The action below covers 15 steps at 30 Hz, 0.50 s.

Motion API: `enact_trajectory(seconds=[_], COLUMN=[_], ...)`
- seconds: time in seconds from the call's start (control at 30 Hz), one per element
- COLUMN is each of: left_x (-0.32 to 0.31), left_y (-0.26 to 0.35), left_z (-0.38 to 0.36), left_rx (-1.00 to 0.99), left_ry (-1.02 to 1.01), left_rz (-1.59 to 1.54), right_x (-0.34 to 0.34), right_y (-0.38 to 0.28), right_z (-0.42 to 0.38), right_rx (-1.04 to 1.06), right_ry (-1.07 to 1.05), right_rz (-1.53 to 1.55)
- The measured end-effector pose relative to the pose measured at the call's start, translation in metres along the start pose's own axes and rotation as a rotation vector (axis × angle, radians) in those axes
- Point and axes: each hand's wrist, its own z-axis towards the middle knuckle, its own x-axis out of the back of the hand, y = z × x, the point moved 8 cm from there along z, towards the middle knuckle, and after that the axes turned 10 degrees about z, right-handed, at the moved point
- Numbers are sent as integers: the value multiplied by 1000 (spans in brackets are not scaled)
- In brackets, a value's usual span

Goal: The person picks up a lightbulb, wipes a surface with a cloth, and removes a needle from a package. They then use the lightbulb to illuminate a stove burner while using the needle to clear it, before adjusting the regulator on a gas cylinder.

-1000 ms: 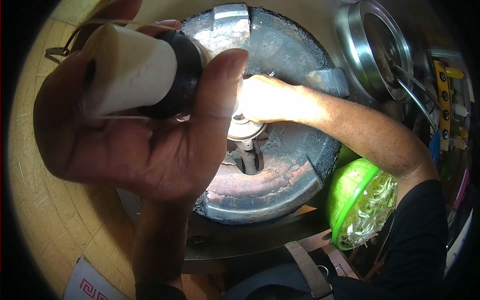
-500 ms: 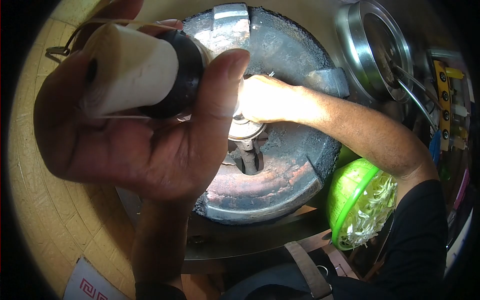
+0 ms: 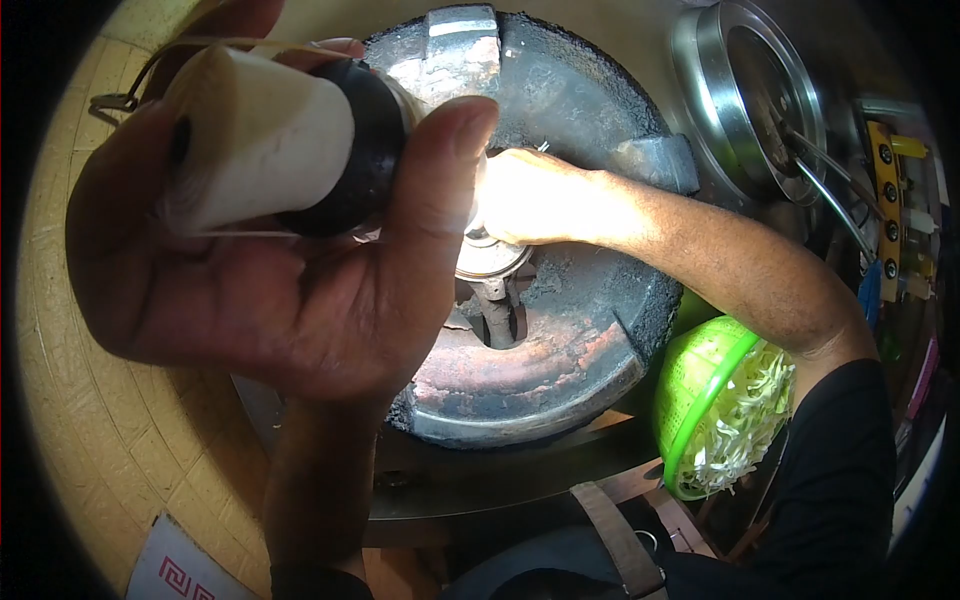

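Note:
Close to the camera, my left hand (image 3: 340,290) is wrapped round a white and black flashlight (image 3: 270,140). A bright beam falls past its thumb onto the burner area. My right hand (image 3: 535,195) reaches in from the right to the middle of the large round stove (image 3: 540,370), just above the ring-shaped metal burner (image 3: 495,260). It looks closed, with the knuckles bent, but glare and my left thumb hide its fingertips and whatever they grip. The stove's dark bowl is crusted and rusty, with an opening below the burner where a pipe shows.
A green plastic basket (image 3: 700,400) of shredded pale vegetable (image 3: 745,420) stands right of the stove, under my right forearm. A metal pot (image 3: 715,100) with utensil handles in it stands at the upper right. Yellow tiles (image 3: 100,350) run along the left.

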Motion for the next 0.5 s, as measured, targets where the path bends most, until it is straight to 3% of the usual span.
enact_trajectory(seconds=[0.13,0.2,0.5], left_x=[0,1,0], left_y=[-1,-1,-1], left_z=[0,0,-1], left_rx=[-4,-4,1], left_ry=[-35,-36,-7], left_rz=[9,9,-8], right_x=[6,-4,-8], right_y=[-8,-4,1], right_z=[3,2,3], right_rx=[-44,-333,-254], right_ry=[-28,-352,-293], right_rz=[7,-106,-101])
